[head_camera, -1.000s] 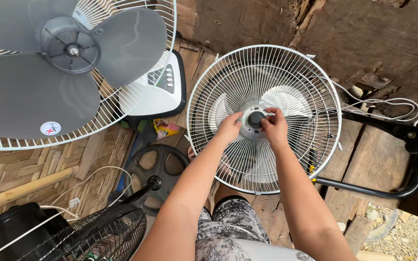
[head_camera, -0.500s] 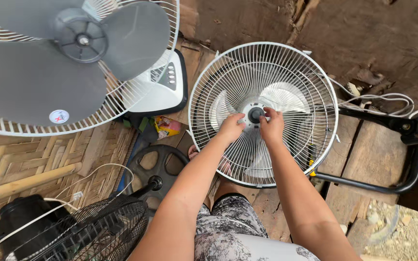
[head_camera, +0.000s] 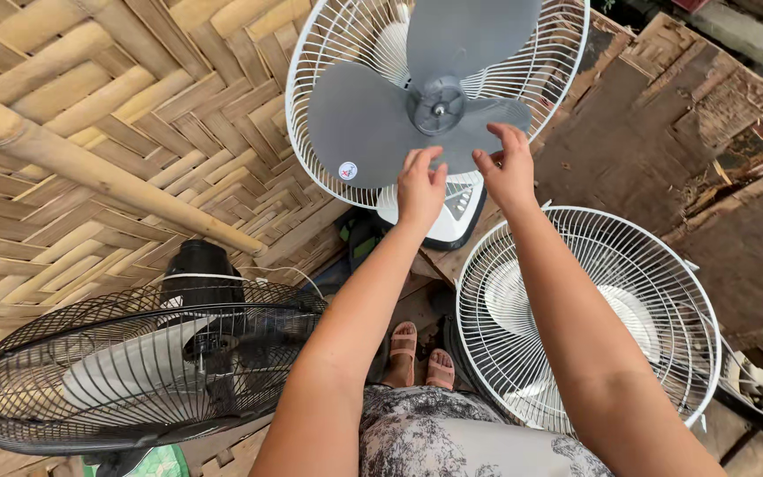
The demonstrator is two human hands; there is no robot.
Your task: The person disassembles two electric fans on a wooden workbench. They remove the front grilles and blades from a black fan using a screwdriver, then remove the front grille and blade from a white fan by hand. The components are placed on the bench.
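Observation:
A white-caged fan [head_camera: 328,53] stands ahead with its front grille off and its grey blades [head_camera: 359,124] bare around a grey hub [head_camera: 439,104]. Both my hands reach up to the blades' lower edge. My left hand [head_camera: 420,187] has its fingertips on the lower left blade. My right hand [head_camera: 509,166] hangs just below the hub with fingers apart, next to the lower right blade. Neither hand holds anything. The fan's white base with a control panel [head_camera: 452,212] shows between my wrists.
A second white fan with a full cage [head_camera: 589,318] lies low on the right beside my right forearm. A black-caged fan [head_camera: 134,371] sits at the lower left. A woven bamboo wall [head_camera: 90,132] fills the left; rough planks [head_camera: 664,150] lie right. My sandalled feet [head_camera: 421,353] are below.
My hands left the hub of the full-caged white fan and moved up left to the open fan's grey blades. The view swung left and up.

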